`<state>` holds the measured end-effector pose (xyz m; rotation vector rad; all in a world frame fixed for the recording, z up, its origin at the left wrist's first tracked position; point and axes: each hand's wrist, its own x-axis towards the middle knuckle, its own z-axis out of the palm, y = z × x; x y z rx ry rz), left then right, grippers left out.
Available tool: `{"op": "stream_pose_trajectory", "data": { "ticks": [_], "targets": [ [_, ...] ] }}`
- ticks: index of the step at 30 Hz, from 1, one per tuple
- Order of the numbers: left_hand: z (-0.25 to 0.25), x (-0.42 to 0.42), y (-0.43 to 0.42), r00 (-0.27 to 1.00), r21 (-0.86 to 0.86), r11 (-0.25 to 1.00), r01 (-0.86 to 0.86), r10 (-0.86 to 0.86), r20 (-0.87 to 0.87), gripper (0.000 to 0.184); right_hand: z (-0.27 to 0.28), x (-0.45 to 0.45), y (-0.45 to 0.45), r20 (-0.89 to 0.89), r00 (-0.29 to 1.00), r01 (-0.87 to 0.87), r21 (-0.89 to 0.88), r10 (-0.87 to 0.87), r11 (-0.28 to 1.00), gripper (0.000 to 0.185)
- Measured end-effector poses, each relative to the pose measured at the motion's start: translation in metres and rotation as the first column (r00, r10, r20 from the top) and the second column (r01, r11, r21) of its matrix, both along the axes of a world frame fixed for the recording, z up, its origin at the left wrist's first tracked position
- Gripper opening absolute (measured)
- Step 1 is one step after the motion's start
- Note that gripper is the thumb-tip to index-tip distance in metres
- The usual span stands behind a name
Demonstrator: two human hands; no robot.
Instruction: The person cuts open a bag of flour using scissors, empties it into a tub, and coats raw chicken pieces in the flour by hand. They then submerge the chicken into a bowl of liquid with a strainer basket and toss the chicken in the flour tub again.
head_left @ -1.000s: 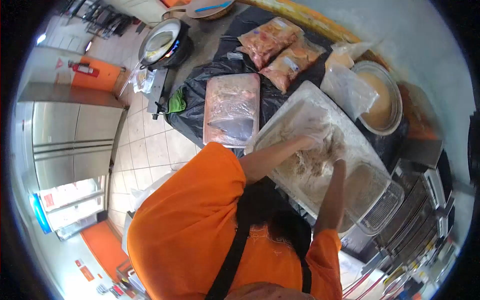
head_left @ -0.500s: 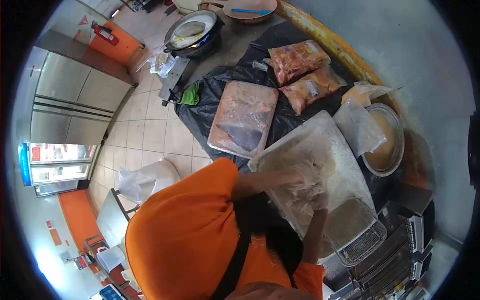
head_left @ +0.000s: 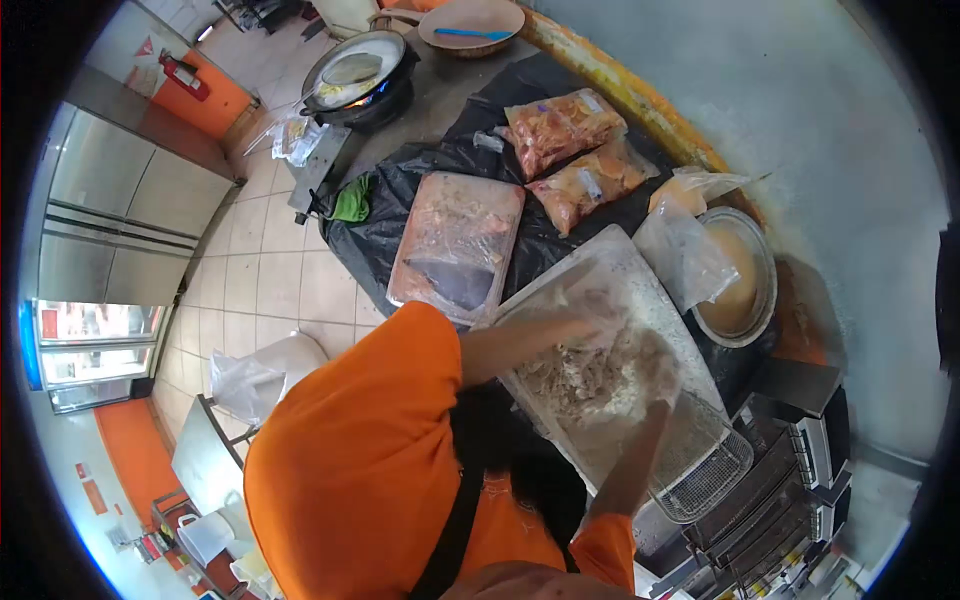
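A large pale tray [head_left: 625, 255] holds whitish flour-like powder, with a heap of powder-coated pieces [head_left: 575, 378] in its middle. My left hand [head_left: 594, 318], dusted pale, is over the far side of this heap. On the heap's right side is my right hand [head_left: 657, 378], also coated with powder. Both hands are smeared by motion, so their fingers and anything in them cannot be made out. A wire basket [head_left: 708, 478] lies across the tray's near right end, close to my right forearm.
A plastic-wrapped tray [head_left: 460, 215] sits left of the powder tray. Behind are bagged marinated meat [head_left: 565, 128] and a metal bowl [head_left: 765, 290] with a plastic bag [head_left: 685, 250]. A pan [head_left: 390, 50] stands over a flame at the back. Metal equipment [head_left: 765, 490] is at right.
My hands were close together on the pieces and are now spread apart, showing more of the heap between them. The whole view has shifted slightly.
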<state>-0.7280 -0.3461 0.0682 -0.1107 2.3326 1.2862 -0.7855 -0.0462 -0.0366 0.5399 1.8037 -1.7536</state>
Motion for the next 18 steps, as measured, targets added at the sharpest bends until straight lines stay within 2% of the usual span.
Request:
{"op": "stream_pose_trajectory", "data": {
  "ticks": [1, 2, 3, 5, 6, 7, 8, 9, 11, 12, 13, 14, 15, 16, 17, 18],
  "targets": [
    [0.000, -0.006, 0.012, 1.000, 0.005, 1.000, -0.006, 0.006, -0.003, 0.049, -0.018, -0.008, -0.016, -0.331, 0.802, -0.279, 0.531, 0.498, 0.801, 0.051],
    [0.003, -0.013, 0.025, 1.000, 0.012, 1.000, -0.006, 0.006, -0.007, 0.049, -0.014, -0.009, -0.034, -0.334, 0.572, -0.299, 0.765, 0.749, 0.570, 0.051],
    [0.004, -0.014, 0.029, 1.000, 0.019, 1.000, -0.013, 0.013, -0.003, 0.049, -0.011, -0.010, -0.052, -0.270, 0.321, -0.146, 0.933, 0.908, 0.329, 0.051],
    [0.007, -0.005, 0.024, 1.000, 0.031, 0.999, -0.030, 0.030, 0.002, 0.049, 0.029, 0.015, -0.084, -0.376, 0.662, -0.337, 0.622, 0.648, 0.706, 0.038],
    [0.009, 0.002, 0.016, 0.999, 0.029, 0.999, -0.033, 0.033, 0.006, 0.049, 0.037, 0.013, -0.076, -0.379, 0.657, -0.341, 0.622, 0.652, 0.705, 0.038],
    [0.011, 0.011, 0.006, 0.999, 0.022, 0.999, -0.032, 0.031, 0.010, 0.049, 0.042, 0.018, -0.056, -0.375, 0.412, -0.304, 0.803, 0.830, 0.513, 0.038],
    [0.012, 0.023, -0.007, 0.999, 0.010, 1.000, -0.027, 0.027, 0.021, 0.049, 0.046, 0.024, -0.037, -0.283, 0.152, -0.196, 0.930, 0.947, 0.310, 0.037],
    [0.012, 0.031, -0.014, 0.999, 0.003, 1.000, -0.021, 0.020, 0.036, 0.049, 0.051, 0.025, -0.017, -0.273, 0.163, -0.214, 0.928, 0.948, 0.304, 0.037],
    [0.015, 0.051, -0.034, 0.998, -0.016, 1.000, -0.012, 0.013, 0.064, 0.049, 0.068, 0.028, 0.019, -0.074, 0.349, -0.417, 0.881, 0.934, 0.225, 0.048],
    [0.014, 0.059, -0.039, 0.997, -0.020, 1.000, -0.006, 0.008, 0.077, 0.049, 0.100, 0.039, -0.004, -0.059, 0.364, -0.426, 0.877, 0.930, 0.223, 0.048],
    [0.013, 0.063, -0.040, 0.996, -0.020, 1.000, 0.010, -0.008, 0.086, 0.049, 0.145, 0.052, -0.050, 0.184, 0.450, -0.619, 0.769, 0.874, 0.157, 0.044],
    [0.010, 0.068, -0.034, 0.995, -0.020, 0.999, 0.034, -0.032, 0.092, 0.049, 0.117, 0.072, -0.042, 0.159, 0.712, -0.643, 0.538, 0.683, 0.545, 0.045],
    [0.008, 0.068, -0.028, 0.993, -0.019, 0.998, 0.067, -0.064, 0.096, 0.050, 0.089, 0.091, -0.036, 0.207, 0.906, -0.418, 0.306, 0.369, 0.855, 0.046],
    [0.005, 0.067, -0.017, 0.990, -0.010, 0.995, 0.100, -0.098, 0.103, 0.050, 0.011, 0.103, 0.000, 0.001, 0.909, -0.411, -0.158, 0.417, 0.898, 0.052],
    [0.003, 0.066, -0.008, 0.985, 0.000, 0.992, 0.127, -0.126, 0.114, 0.050, 0.023, 0.107, -0.025, 0.049, 0.950, -0.269, -0.376, 0.309, 0.887, 0.050],
    [0.000, 0.062, 0.003, 0.982, 0.006, 0.990, 0.140, -0.140, 0.126, 0.050, 0.056, 0.107, -0.053, 0.085, 0.973, -0.143, -0.501, 0.213, 0.854, 0.048]
  ]
}}
